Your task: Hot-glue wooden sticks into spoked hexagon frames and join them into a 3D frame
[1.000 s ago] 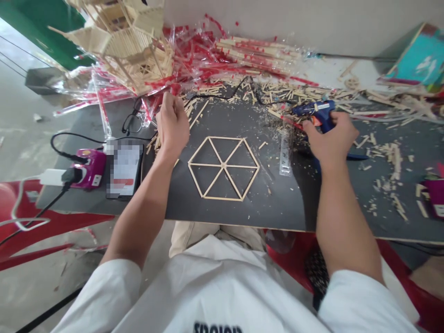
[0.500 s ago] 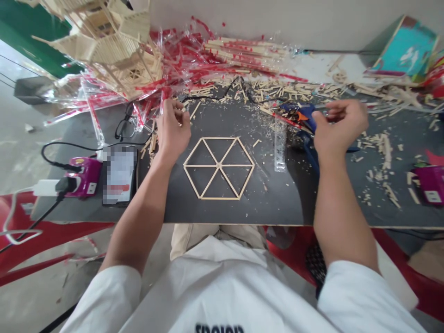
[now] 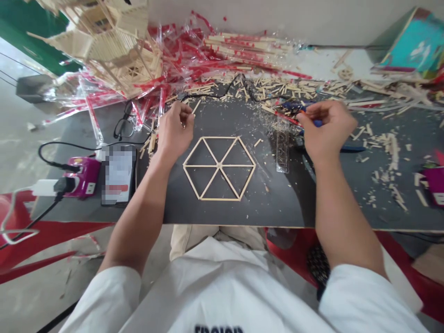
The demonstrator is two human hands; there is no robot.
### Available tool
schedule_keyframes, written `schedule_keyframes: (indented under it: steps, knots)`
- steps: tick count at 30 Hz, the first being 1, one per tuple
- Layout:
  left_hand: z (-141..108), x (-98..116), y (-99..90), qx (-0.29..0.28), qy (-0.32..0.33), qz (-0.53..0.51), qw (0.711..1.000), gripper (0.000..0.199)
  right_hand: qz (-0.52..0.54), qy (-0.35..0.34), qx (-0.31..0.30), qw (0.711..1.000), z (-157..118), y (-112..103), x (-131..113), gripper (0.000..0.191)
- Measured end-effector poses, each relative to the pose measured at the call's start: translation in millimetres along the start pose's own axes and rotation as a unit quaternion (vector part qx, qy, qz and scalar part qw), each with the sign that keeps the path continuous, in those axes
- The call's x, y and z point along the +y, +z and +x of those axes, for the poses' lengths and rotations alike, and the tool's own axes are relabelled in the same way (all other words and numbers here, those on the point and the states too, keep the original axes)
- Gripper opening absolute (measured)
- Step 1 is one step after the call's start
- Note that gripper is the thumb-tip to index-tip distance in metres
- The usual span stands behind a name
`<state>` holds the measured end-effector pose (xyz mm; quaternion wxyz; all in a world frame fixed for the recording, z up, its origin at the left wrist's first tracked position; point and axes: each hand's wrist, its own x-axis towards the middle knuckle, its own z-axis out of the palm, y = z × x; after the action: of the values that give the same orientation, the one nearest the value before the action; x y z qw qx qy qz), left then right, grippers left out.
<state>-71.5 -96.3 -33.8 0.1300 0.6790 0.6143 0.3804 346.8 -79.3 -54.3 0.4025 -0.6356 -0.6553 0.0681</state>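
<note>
Hexagonal stick frame (image 3: pixel 219 165), centre of the picture, lies flat on the dark table (image 3: pixel 267 203), below and between the hands, touching neither. Left hand (image 3: pixel 175 129), upper left: fingers curled, contents indeterminable. Right hand (image 3: pixel 328 127), upper right: fingers bent beside the blue glue gun (image 3: pixel 294 107), grip indeterminable. Six pale spokes meet centrally.

The right hand (image 3: pixel 328 129) hides part of the blue glue gun (image 3: pixel 293 107), whether the left hand (image 3: pixel 176 130) pinches anything is unclear, pixelation blurs the phone (image 3: pixel 120 173), and picture edges crop the stick tower (image 3: pixel 107 44) and purple box (image 3: pixel 435 185).
</note>
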Motion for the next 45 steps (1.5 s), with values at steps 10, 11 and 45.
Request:
schedule_keyframes:
  steps: [10, 11, 45]
  knots:
    - [-1, 9, -3.3, -0.059, 0.046, 0.037, 0.997, 0.017, 0.049, 0.014, 0.083, 0.995, -3, 8, -11, 0.01]
    - [-1, 9, -3.5, -0.064, 0.053, 0.038, 0.996, 0.016, 0.075, 0.012, 0.074, 0.994, -4, 9, -14, 0.01]
    - [1, -14, -1.1, -0.001, -0.037, 0.055, 0.998, 0.021, 0.12, -0.164, -0.218, 0.955, -43, 17, -78, 0.018]
